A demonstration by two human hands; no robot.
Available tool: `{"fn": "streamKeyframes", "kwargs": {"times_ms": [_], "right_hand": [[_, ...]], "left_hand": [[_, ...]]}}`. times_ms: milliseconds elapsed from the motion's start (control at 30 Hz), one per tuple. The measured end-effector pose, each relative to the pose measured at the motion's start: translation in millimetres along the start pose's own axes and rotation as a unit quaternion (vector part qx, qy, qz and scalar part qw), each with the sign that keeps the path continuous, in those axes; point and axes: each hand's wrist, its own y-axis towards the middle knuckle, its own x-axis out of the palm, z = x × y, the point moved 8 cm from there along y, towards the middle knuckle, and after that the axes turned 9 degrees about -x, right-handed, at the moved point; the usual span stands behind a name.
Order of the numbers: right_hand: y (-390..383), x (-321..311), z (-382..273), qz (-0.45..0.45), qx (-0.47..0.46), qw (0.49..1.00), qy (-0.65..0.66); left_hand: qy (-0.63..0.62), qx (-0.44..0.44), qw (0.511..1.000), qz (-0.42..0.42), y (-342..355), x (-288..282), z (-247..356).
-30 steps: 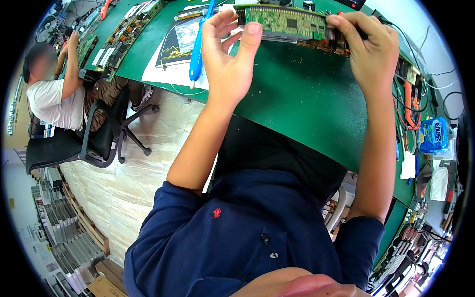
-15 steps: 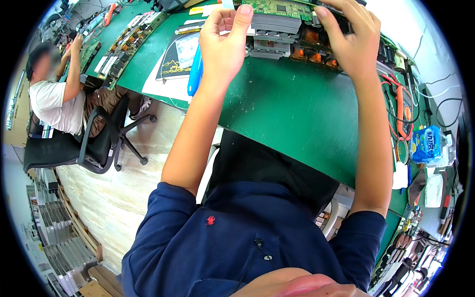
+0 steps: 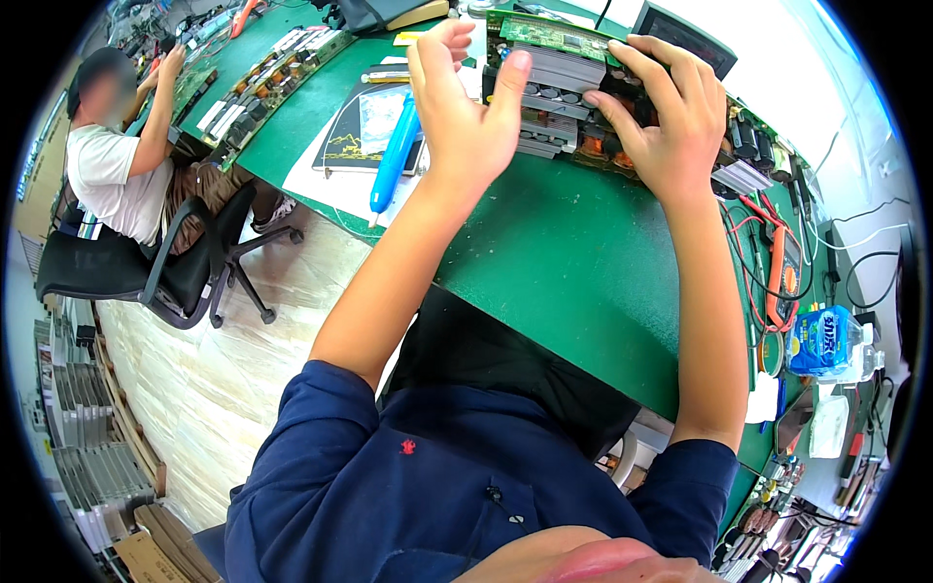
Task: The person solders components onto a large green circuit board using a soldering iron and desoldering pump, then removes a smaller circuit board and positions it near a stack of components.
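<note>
A green circuit board assembly [image 3: 559,70] stands on edge at the far side of the bench, with grey finned heat sinks, capacitors and copper-coloured coils on its near face. My right hand [image 3: 673,121] is closed over it, fingers on the top edge and thumb against the near side. At the board's left end, my left hand [image 3: 466,121] is open, thumb and fingers apart with nothing between them. Its thumb overlaps the heat sinks; contact is unclear. Left of that wrist, a blue pen-shaped tool [image 3: 396,155] lies across a black notebook [image 3: 340,146] and white paper.
A red-and-grey multimeter [image 3: 783,277] with leads lies on the right of the green bench [image 3: 583,262], near a blue-labelled bottle [image 3: 821,340]. Behind the board is a dark screen [image 3: 685,37]. Another populated board [image 3: 267,92] lies far left, near a seated person [image 3: 121,165].
The whole view has shifted, bringing more of the bench's far side into sight. My left hand has turned and its fingers have spread. My right thumb has come down onto the board's near side.
</note>
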Motion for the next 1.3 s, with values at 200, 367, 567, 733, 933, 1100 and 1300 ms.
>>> {"fn": "streamKeyframes", "kwargs": {"times_ms": [200,367,567,733,933,1100,1300], "right_hand": [[-2.8,-0.8,2.5,0.016,0.018,1.0,0.008],[-6.2,1.6,-2.7,0.032,0.006,0.999,-0.022],[-10.4,0.2,-6.9,0.059,0.026,0.998,-0.01],[-12.3,2.7,-5.4,0.068,0.029,0.997,0.01],[-12.3,2.3,-5.4,0.059,0.035,0.998,0.014],[-5.8,-0.7,-12.9,0.045,0.039,0.998,0.012],[-4.5,-1.8,-13.2,0.045,0.036,0.998,0.02]], "left_hand": [[0.106,0.165,0.98,-0.027,-16.6,11.6,32.4],[0.061,0.141,0.987,-0.051,-15.9,14.9,23.0],[0.051,0.133,0.988,-0.058,-13.9,16.0,19.6],[0.026,0.12,0.991,-0.058,-13.4,15.2,17.9],[0.023,0.124,0.99,-0.06,-12.4,14.9,19.0],[0.027,0.133,0.989,-0.059,-12.6,14.6,19.9],[0.028,0.121,0.99,-0.061,-11.6,13.6,19.7]]}}
